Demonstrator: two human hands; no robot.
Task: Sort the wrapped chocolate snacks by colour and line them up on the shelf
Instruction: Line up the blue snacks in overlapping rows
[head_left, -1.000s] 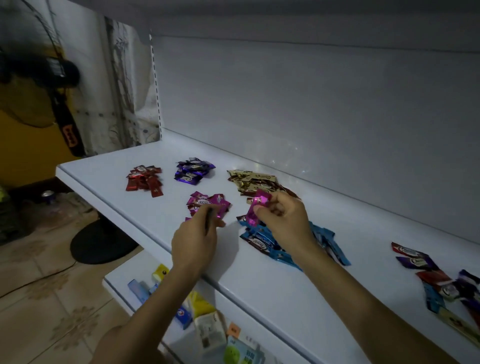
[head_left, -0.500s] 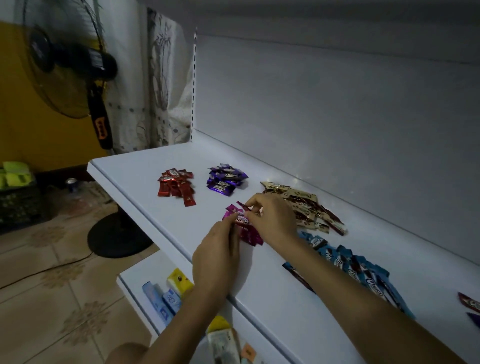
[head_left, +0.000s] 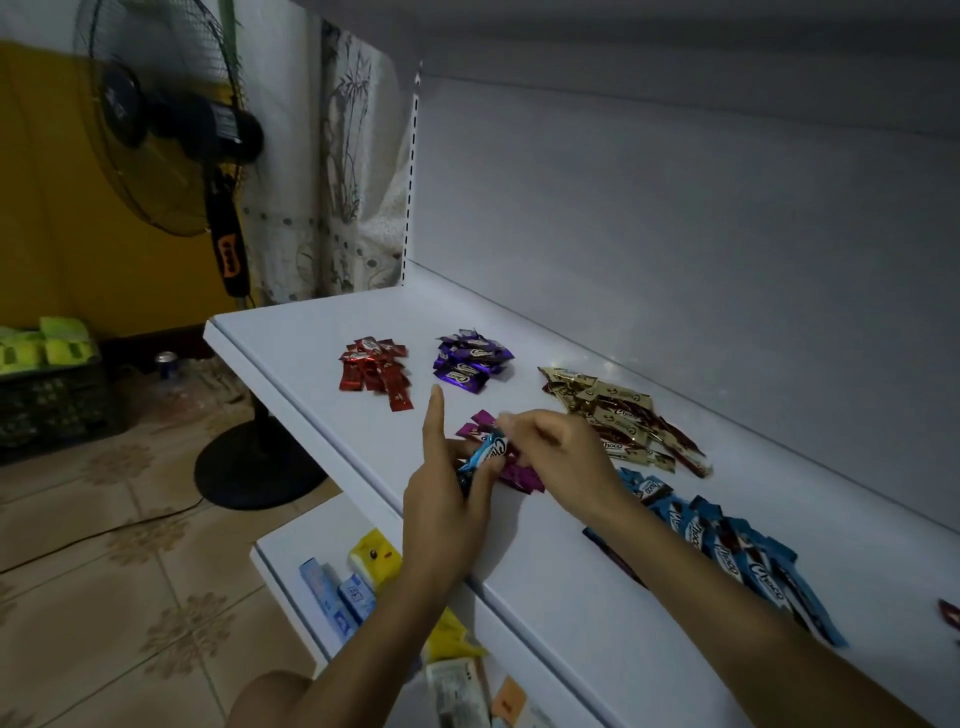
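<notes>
Sorted piles lie on the white shelf (head_left: 311, 338): red snacks (head_left: 376, 369), purple snacks (head_left: 470, 358), gold snacks (head_left: 618, 415), magenta snacks (head_left: 519, 475) and a row of blue snacks (head_left: 727, 545). My left hand (head_left: 447, 499) holds the lower end of one blue wrapped snack (head_left: 485, 452) over the magenta pile, its index finger sticking straight up. My right hand (head_left: 561, 457) has curled fingers, and its tips pinch the upper end of that same snack. Both hands hide part of the magenta pile.
A standing fan (head_left: 171, 140) is left of the shelf, its round base (head_left: 254, 473) on the tiled floor. A lower shelf (head_left: 291, 545) holds small packets. A dark crate (head_left: 52, 400) and a can (head_left: 166, 364) sit on the floor. One red wrapper (head_left: 949, 613) shows at the right edge.
My right hand carried a magenta snack to the magenta pile and left it there. It now meets my left hand on a blue snack. The view swung left.
</notes>
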